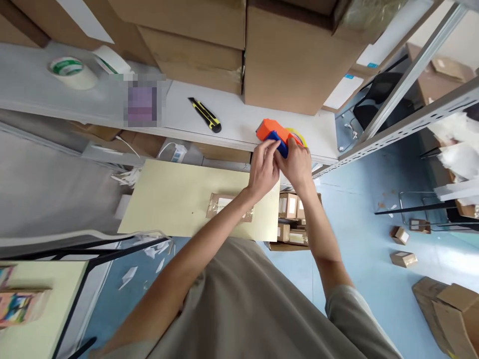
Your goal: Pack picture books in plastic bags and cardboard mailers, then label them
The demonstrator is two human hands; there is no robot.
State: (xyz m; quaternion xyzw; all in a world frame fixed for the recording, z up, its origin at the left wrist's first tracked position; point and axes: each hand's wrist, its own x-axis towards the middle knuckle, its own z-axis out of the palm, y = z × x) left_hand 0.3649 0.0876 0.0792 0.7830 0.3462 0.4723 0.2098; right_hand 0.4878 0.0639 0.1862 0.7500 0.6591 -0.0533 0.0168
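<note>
Over the right end of the grey shelf, both hands meet at an orange and blue tape dispenser (272, 130) with a yellow-rimmed roll at its right side. My right hand (298, 162) is closed round its near side, covering part of it. With bent fingers, my left hand (264, 168) pinches at the blue part, its fingertips touching my right hand. A black and yellow utility knife (205, 114) lies on the shelf to the left of the dispenser, apart from both hands.
Cardboard boxes (292, 65) are stacked behind the shelf (232, 117). Tape rolls (73, 74) stand on its left part. Below is a pale yellow board (168, 199) with a flat taped package (214, 205). A metal upright (407, 117) rises at right; small boxes (404, 258) lie on the blue floor.
</note>
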